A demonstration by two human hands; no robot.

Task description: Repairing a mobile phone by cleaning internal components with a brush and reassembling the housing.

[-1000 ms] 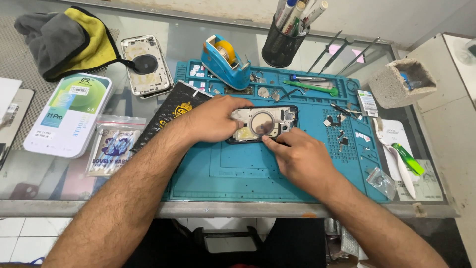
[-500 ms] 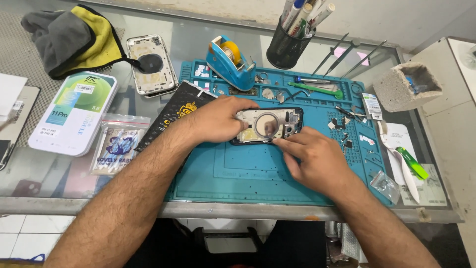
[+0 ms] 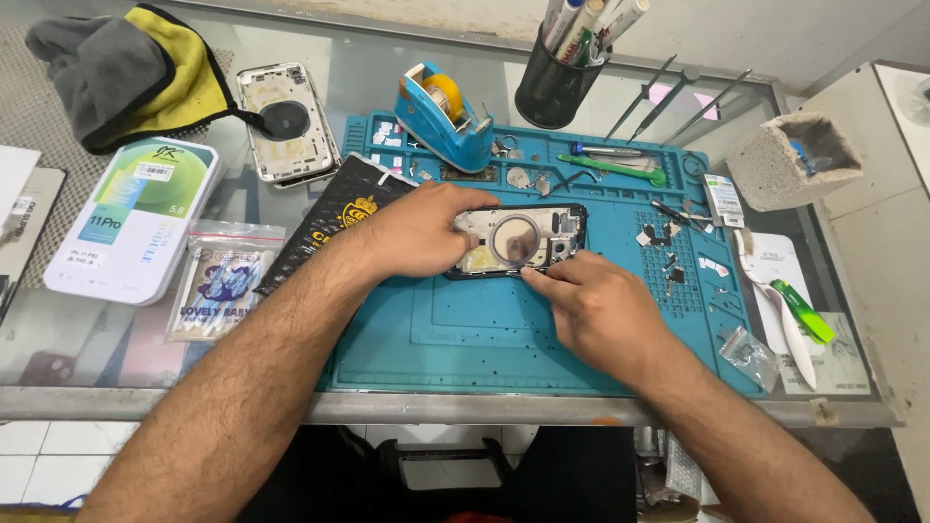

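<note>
Basically mid-teardown: opened black phone housing with a round silvery coil ring [image 3: 515, 242] lying flat near the middle of the teal silicone repair mat [image 3: 484, 329], a bit toward its far edge. Left hand [image 3: 412, 230] clamped over the housing's left end, fingers curled shut on the frame, probably to pin it so it can't skate around on the mat. Right hand [image 3: 591, 305] pressed on the near edge, fingertips [image 3: 533, 276] pinched tight against the rim; can't tell if anything tiny sits between them. So: housing trapped between both grips, not lifted. Loose small metal screws and brackets [image 3: 668, 261] parked at the mat's right side, blue tape dispenser [image 3: 441, 116] at the far edge, all within reach.
</note>
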